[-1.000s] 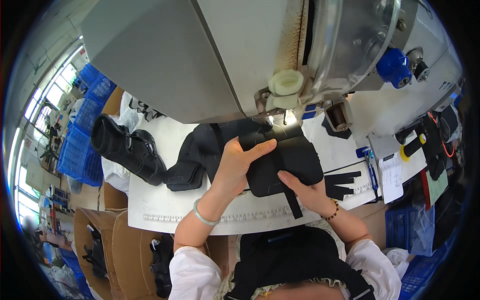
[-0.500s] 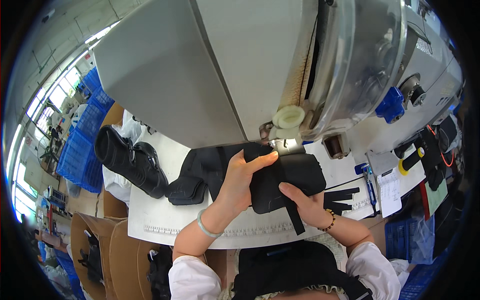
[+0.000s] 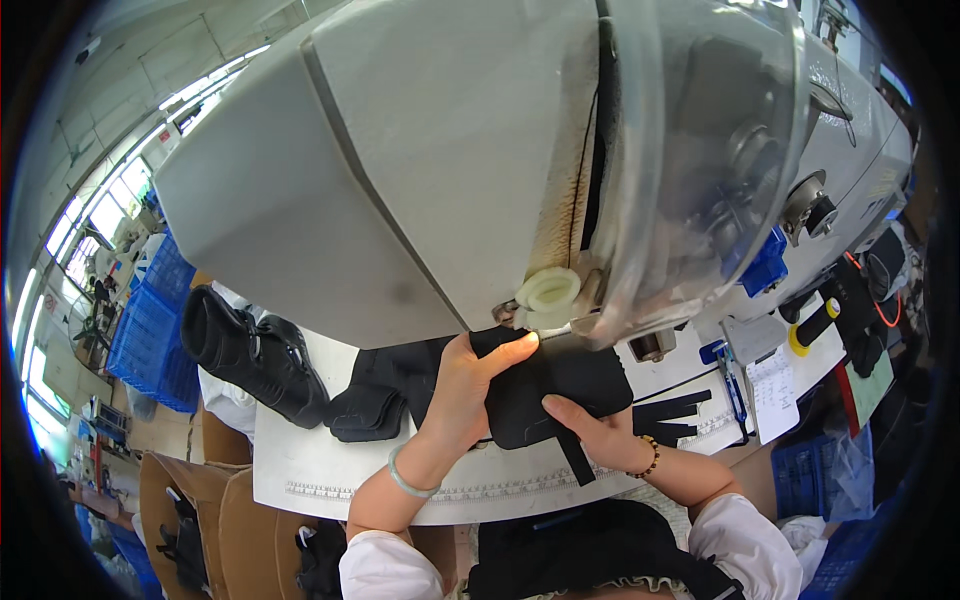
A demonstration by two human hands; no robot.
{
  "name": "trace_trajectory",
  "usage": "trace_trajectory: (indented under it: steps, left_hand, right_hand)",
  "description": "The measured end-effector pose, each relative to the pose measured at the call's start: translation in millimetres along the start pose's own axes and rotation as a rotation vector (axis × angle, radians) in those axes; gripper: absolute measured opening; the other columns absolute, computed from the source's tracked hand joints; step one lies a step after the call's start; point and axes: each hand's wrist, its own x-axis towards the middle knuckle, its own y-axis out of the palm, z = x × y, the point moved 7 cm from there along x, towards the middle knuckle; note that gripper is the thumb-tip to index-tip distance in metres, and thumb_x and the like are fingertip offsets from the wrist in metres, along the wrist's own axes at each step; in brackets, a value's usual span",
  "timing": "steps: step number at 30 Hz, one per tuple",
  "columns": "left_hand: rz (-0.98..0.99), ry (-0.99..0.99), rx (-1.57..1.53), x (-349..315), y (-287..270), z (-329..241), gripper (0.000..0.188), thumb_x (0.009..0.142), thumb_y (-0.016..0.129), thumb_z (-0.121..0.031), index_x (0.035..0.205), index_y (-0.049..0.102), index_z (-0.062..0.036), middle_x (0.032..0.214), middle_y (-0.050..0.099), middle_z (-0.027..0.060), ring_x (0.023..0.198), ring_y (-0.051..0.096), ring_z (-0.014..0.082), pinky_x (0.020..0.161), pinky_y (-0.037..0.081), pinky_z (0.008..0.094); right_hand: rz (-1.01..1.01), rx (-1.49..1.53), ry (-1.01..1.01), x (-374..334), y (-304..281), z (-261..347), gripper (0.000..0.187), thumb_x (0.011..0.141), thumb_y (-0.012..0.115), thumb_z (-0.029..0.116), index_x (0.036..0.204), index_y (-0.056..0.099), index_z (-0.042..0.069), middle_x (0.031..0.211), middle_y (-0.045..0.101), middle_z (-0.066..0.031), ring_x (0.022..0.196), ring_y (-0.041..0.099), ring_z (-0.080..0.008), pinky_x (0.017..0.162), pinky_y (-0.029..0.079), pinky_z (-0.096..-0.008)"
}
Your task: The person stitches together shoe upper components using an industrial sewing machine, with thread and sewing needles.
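Under the head of a large white sewing machine (image 3: 440,130) lies a black padded fabric piece (image 3: 545,395), with a narrow black strap (image 3: 575,460) hanging toward the table's front edge. My left hand (image 3: 462,390) grips its left side, the thumb stretched toward the lit needle area and the fingers partly hidden. On the right, my right hand (image 3: 598,432) pinches the near edge, thumb on top and fingers underneath. The needle is hidden behind the machine head. Left of my left hand, a stack of black fabric pieces (image 3: 368,408) rests on the white table (image 3: 330,470).
A black boot (image 3: 255,355) stands at the table's left. Several black strips (image 3: 670,412) lie right of my hands, with blue snips (image 3: 733,385), a notepad (image 3: 772,390) and a thread spool (image 3: 815,328) beyond. Cardboard boxes (image 3: 235,530) and blue crates (image 3: 155,330) flank the left.
The whole view has shifted, so the machine head sits lower and covers more of the fabric. Both hands keep their grip on the black piece, with little movement against it.
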Motion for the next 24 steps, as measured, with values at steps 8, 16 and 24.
trace_trajectory:
  steps: [8,16,24]
  left_hand:
    - [0.157,0.019,0.042,3.4,-1.6,-7.0,0.031,0.079,0.069,-0.010,0.100,0.055,0.0077,0.086,0.062,0.0102,0.071,0.061,0.0138,0.061,0.051,0.0244]
    - [0.166,0.105,0.192,3.4,-2.4,-11.8,0.025,0.079,0.070,-0.014,0.092,0.061,0.0057,0.083,0.063,0.0068,0.069,0.058,0.0100,0.060,0.050,0.0215]
    - [0.156,0.140,0.266,5.1,-4.4,-9.3,0.028,0.079,0.071,-0.018,0.090,0.061,0.0065,0.079,0.063,0.0057,0.065,0.058,0.0087,0.057,0.049,0.0210]
  right_hand:
    - [-0.013,-0.028,0.027,2.8,4.6,1.0,0.008,0.083,0.062,0.002,0.091,0.061,-0.001,0.082,0.063,-0.0013,0.073,0.056,-0.0039,0.063,0.045,-0.0187]
    - [-0.022,-0.054,0.126,-0.2,1.6,-6.0,0.005,0.084,0.062,0.003,0.088,0.062,0.002,0.074,0.058,0.0041,0.059,0.046,0.0011,0.049,0.035,-0.0159]
    - [-0.033,-0.034,0.051,-1.3,1.7,-4.5,0.007,0.084,0.062,0.004,0.090,0.060,0.003,0.071,0.056,0.0057,0.052,0.043,0.0019,0.045,0.031,-0.0155]
